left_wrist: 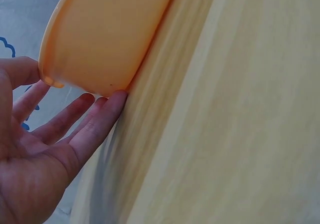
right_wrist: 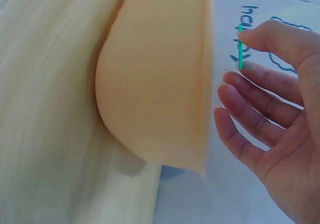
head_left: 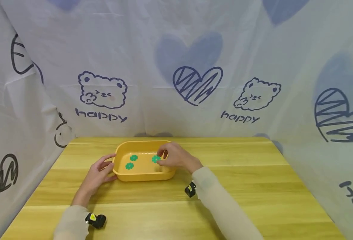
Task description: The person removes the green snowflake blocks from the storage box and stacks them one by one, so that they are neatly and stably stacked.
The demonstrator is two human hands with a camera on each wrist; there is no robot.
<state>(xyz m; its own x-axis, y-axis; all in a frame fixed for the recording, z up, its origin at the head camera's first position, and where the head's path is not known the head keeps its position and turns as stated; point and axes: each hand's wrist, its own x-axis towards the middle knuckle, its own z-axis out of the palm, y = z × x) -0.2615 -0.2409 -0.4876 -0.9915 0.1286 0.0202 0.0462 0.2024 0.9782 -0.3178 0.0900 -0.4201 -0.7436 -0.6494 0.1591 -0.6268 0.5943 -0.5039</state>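
A yellow plastic basin (head_left: 146,177) stands on the table. Two green flower-shaped pieces (head_left: 129,166) lie inside it, towards its left end. Over the basin's right part, my right hand (head_left: 174,155) pinches a third green flower-shaped piece (head_left: 156,159) between thumb and index finger. In the right wrist view this flat piece (right_wrist: 240,47) shows edge-on, above the rim, with the other fingers loosely bent. My left hand (head_left: 97,172) is at the basin's left end. Its fairly straight fingers (left_wrist: 95,129) touch the end wall in the left wrist view, with one digit at the rim.
The wood-grain table (head_left: 239,186) reaches back to a white cloth (head_left: 152,110) printed with hearts, bears and writing, which also hangs at both sides. Each wrist carries a small black camera (head_left: 96,220) near the sleeve.
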